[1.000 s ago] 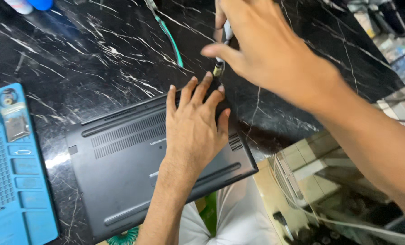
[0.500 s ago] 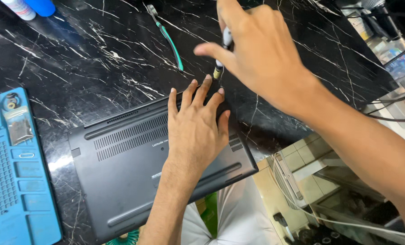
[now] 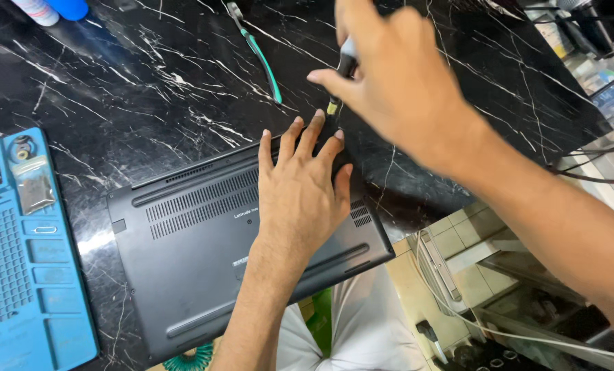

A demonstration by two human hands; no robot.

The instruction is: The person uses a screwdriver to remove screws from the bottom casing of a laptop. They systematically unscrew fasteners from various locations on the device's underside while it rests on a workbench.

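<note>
Left hand [image 3: 300, 192] flat on laptop [image 3: 204, 275], screwdriver [image 3: 340, 82] above

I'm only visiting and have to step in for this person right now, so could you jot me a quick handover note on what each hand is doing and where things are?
Left hand: pressed flat on the upturned dark laptop, fingers near its far edge.
Right hand: grips a small screwdriver, tip down at the laptop's far edge, beside the left fingertips.
Laptop lies on the black marble table, partly overhanging the near edge; blue repair mat to its left, green-handled tool beyond.
Done: bottom cover still on.
Left: whether any screws are out cannot be told.
</note>
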